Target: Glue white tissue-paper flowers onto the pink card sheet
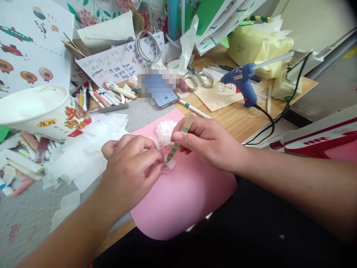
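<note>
My right hand [202, 141] grips a flat wooden craft stick [173, 150] with green marks, its lower end pointing down at a small pale paper scrap [171, 164]. My left hand [134, 158] is closed, thumb and fingers pinched together close to the stick's lower end. Whatever sits between those fingertips is mostly hidden. Both hands are over a large pink sheet of paper [181, 201], which curls down past the table's front edge. A white ruffled paper flower [165, 130] lies on the sheet, just behind my right fingers.
A blue glue gun [242, 80] with a black cord stands at the right, near grey-handled scissors [199, 80]. A phone [164, 97] lies behind the sheet. White tissue sheets [89, 149], a paper bucket [44, 111] and many markers [106, 96] crowd the left.
</note>
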Motion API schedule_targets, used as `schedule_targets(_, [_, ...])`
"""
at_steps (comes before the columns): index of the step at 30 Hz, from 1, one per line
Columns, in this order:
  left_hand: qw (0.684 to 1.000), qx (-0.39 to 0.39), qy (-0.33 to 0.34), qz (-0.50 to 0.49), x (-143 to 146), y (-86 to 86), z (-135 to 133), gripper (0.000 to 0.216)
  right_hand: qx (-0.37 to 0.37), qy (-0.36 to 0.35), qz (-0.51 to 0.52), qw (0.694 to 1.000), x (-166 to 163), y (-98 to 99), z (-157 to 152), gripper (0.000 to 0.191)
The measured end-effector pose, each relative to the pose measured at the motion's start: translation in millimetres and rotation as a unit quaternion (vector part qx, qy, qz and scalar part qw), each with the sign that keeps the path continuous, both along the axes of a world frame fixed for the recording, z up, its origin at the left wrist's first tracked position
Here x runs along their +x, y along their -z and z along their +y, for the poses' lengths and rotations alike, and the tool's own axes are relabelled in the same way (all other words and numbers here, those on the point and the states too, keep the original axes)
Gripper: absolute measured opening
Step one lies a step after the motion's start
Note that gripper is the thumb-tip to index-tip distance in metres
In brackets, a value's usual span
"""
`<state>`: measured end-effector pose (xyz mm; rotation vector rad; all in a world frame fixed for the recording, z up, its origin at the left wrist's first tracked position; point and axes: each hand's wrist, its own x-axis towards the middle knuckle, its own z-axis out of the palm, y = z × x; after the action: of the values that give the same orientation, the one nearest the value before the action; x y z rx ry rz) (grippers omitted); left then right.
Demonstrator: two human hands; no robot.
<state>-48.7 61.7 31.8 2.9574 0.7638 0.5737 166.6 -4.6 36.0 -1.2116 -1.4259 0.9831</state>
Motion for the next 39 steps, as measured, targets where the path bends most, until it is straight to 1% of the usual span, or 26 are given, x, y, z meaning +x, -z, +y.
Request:
schedule_targets(5, [0.998,-0.051,-0.024,-0.008,0,2.3,1,0.024,-0.010,0.002,-0.022,1.000,-3,3.8,5,0.037])
schedule_targets(8, [0.997,-0.074,-0.006,-0.011,-2,2.3,0,0.017,-0.015,0.005,-0.026,1.000,-4,4.0,8,0.034])
schedule_targets(12, [0.998,-0.063,0.023,-0.009,-3,1.3,-3,0.016,-0.034,0.014,-0.036,0.999,-5,3.9,11,0.025])
schedule_targets(15, [0.999,-0.043,0.031,-0.004,0,0.4,-5,0.025,-0.044,0.020,-0.058,0.997,-6,3.0,12,0.020])
schedule_targets(18, [0.999,-0.036,0.018,-0.005,4,-0.9,-3,0.035,-0.044,0.023,-0.071,0.996,-7,1.7,13,0.019])
schedule_targets(21, [0.998,-0.056,-0.014,-0.013,8,-2.0,-1,0.027,-0.041,0.024,-0.068,0.997,-8,1.2,13,0.018])
schedule_targets(24, [0.996,-0.076,-0.038,-0.012,9,-2.4,0,0.020,-0.043,0.024,-0.054,0.997,-7,0.8,13,0.017])
schedule_targets(27, [0.994,-0.094,-0.056,-0.006,9,-2.7,1,0.020,-0.059,0.030,-0.019,0.998,-5,-2.7,13,0.019])
schedule_targets(29, [0.992,-0.109,-0.066,-0.005,9,-2.9,2,0.021,-0.066,0.056,0.022,0.996,-2,-7.2,12,0.021])
schedule_targets(32, [0.988,-0.132,-0.077,-0.006,10,-3.1,3,0.021,-0.048,0.098,0.083,0.990,3,-14.0,10,0.024])
schedule_targets(34, [0.987,-0.140,-0.084,-0.003,12,-3.0,3,0.021,-0.035,0.080,0.092,0.992,4,-15.5,7,0.022])
schedule_targets(37, [0.986,-0.140,-0.094,0.004,11,-5.0,4,0.022,-0.022,0.024,0.050,0.998,3,-12.1,5,0.017])
schedule_targets(39, [0.985,-0.146,-0.093,0.000,3,-10.1,11,0.022,-0.016,0.003,0.020,1.000,1,-8.3,5,0.021])
